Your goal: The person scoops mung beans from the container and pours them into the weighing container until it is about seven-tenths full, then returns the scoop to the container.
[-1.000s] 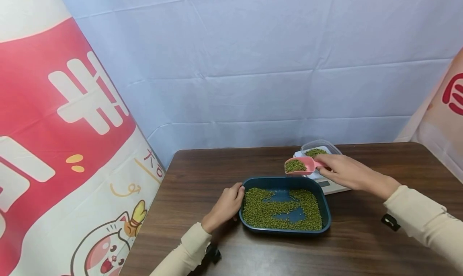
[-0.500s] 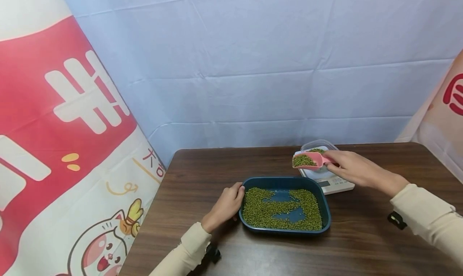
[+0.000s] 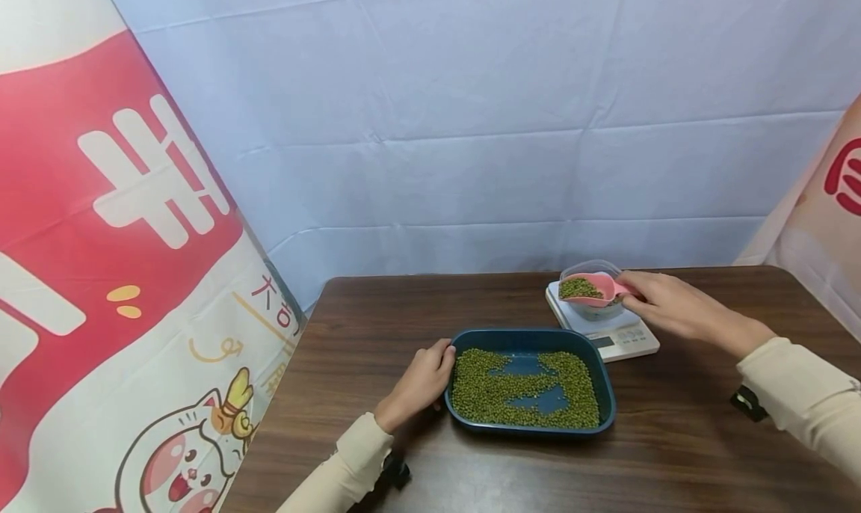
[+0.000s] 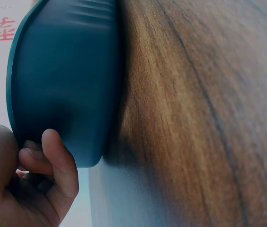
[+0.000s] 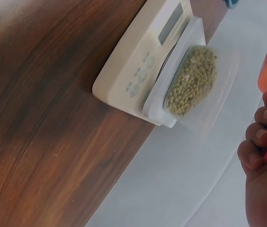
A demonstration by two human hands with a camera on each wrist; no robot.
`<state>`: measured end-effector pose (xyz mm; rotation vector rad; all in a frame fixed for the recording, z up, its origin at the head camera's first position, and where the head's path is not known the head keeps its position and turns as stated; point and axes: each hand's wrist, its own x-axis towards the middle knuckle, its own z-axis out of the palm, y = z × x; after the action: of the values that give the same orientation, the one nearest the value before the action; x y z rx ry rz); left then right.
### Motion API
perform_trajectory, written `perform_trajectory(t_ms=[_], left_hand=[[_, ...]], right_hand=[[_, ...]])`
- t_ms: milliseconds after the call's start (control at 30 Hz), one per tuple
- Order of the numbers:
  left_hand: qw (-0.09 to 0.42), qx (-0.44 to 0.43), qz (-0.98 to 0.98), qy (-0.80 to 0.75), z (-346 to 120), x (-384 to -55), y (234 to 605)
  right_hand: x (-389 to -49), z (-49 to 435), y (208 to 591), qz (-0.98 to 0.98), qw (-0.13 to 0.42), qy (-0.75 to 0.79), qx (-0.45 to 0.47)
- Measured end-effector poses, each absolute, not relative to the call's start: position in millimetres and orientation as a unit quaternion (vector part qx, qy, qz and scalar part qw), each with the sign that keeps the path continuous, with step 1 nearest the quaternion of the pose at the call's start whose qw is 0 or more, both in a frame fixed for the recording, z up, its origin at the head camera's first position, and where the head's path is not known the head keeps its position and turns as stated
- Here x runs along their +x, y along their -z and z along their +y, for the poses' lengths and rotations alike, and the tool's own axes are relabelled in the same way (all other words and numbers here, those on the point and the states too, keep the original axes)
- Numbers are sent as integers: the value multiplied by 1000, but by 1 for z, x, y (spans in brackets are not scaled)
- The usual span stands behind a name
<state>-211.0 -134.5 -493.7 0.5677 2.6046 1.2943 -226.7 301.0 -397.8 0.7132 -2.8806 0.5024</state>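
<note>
My right hand [image 3: 679, 303] grips the handle of a pink scoop [image 3: 605, 286] loaded with green mung beans [image 3: 578, 288]. The scoop is held level above a clear plastic container [image 5: 221, 90], which has mung beans in its bottom and sits on a white kitchen scale [image 5: 133, 61]. In the head view the scoop hides much of that container. My left hand [image 3: 418, 382] grips the left rim of a dark blue tray [image 3: 525, 339], thumb at the top edge. From the left wrist view, its fingers curl against the tray's outer wall [image 4: 67, 71]. Mung beans [image 3: 498, 393] cover most of the tray floor, with bare blue patches.
Everything stands on a brown wooden table [image 3: 390, 311]. The scale is at the back, just beyond the tray's right rear corner. A pale cloth backdrop [image 3: 430, 161] hangs behind the table, and a printed red and white banner [image 3: 134, 221] at the left.
My right hand has carried the loaded scoop to the right and back, from above the tray's rear edge to over the container on the scale. The left hand and tray have stayed put.
</note>
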Motion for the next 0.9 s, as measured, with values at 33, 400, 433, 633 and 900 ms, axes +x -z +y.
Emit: perform_trajectory(t_ms=[33,400,433,633,900], left_hand=[[89,190,876,-435,-134,-211,493],[90,192,875,-436,-132,-210,493],[90,192,875,-436,-132,-210,493],[90,192,874,-437,-131,-210,492],[89,193,875,-436,-130,-209,493]], right_hand=[[-227,302,398,-956,65,-166,234],[-227,314,392,-964,59,-160,206],[-227,315,392,-964,58,-161,203],[-230,324,396,-966,55,-160,195],[-231,334,401,-970,55,-150,185]])
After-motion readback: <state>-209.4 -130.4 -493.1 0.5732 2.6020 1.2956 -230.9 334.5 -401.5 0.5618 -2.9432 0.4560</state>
